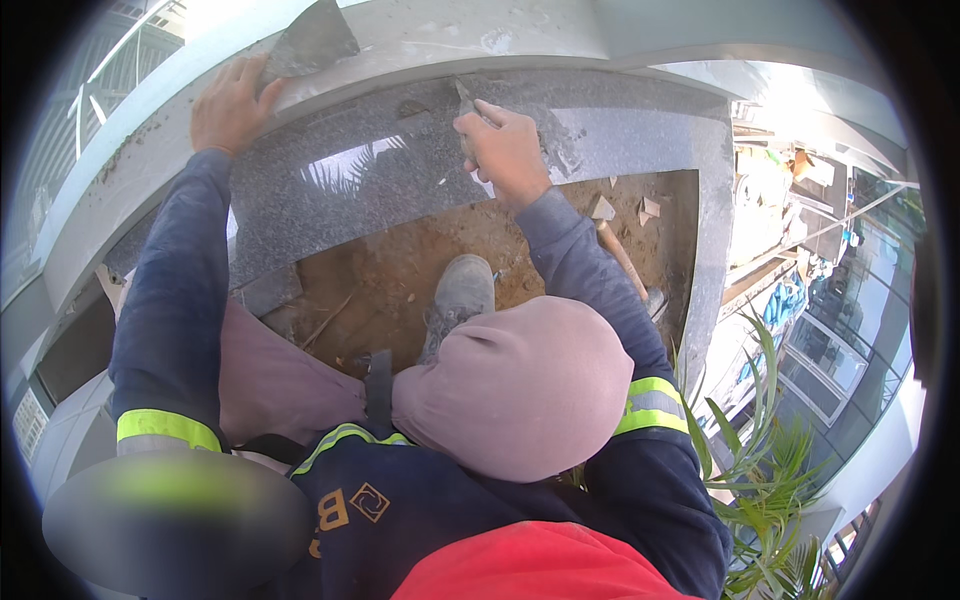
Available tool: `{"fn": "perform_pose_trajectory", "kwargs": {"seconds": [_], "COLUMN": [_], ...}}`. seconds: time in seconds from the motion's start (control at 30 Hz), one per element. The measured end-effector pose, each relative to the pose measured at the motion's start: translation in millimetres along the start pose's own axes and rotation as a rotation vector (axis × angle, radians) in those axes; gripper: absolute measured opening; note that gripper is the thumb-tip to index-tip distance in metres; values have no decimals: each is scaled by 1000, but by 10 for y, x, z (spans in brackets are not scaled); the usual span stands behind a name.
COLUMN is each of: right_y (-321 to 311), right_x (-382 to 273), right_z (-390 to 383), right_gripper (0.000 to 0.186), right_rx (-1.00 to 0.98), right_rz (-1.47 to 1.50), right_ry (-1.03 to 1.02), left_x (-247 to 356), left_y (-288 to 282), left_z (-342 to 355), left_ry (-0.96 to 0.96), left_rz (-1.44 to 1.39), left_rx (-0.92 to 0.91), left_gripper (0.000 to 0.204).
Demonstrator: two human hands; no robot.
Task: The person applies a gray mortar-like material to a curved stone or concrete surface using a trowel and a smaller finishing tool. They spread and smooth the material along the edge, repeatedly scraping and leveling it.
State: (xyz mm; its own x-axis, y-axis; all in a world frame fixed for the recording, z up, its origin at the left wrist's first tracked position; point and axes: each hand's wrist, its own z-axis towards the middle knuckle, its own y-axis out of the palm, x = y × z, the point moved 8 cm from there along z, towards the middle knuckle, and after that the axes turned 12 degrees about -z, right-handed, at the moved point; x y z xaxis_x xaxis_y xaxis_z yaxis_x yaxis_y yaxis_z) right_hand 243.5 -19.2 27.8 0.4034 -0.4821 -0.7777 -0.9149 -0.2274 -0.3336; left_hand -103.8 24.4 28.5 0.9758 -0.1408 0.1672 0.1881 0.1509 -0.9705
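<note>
At the upper left, my left hand [228, 108] grips the corner of a dark grey flat piece [314, 42] between thumb and fingers. This piece lies over the pale curved ledge [420, 45]; its kind is unclear. To its right, my right hand [505, 152] is closed round a small pointed trowel [464, 92]. The handle is mostly hidden in my fist. Its tip reaches the seam where the grey granite slab [290, 190] meets the ledge. Dark smears mark the slab along that seam.
Inside the granite border is a brown soil bed [400, 270], where my shoe [464, 290] stands. Broken tile pieces [648, 210] and a wooden handle [620, 258] lie near my right forearm. A green plant [765, 460] grows at the lower right; building clutter [790, 220] lies beyond.
</note>
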Motion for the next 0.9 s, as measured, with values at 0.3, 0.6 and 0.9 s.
{"fn": "perform_pose_trajectory", "kwargs": {"seconds": [0.3,0.6,0.9], "right_y": [-1990,-2191,-1044], "right_x": [478,486,304], "right_z": [589,1025,741], "right_gripper": [28,22,79], "right_rx": [397,443,307], "right_rz": [-101,-65,35], "right_ry": [130,150,76], "left_x": [36,22,53], "left_y": [-15,-24,-15], "left_z": [18,15,32], "left_ry": [9,8,10], "left_rz": [-27,-13,-58], "left_rx": [4,10,-3], "left_gripper": [45,45,44]}}
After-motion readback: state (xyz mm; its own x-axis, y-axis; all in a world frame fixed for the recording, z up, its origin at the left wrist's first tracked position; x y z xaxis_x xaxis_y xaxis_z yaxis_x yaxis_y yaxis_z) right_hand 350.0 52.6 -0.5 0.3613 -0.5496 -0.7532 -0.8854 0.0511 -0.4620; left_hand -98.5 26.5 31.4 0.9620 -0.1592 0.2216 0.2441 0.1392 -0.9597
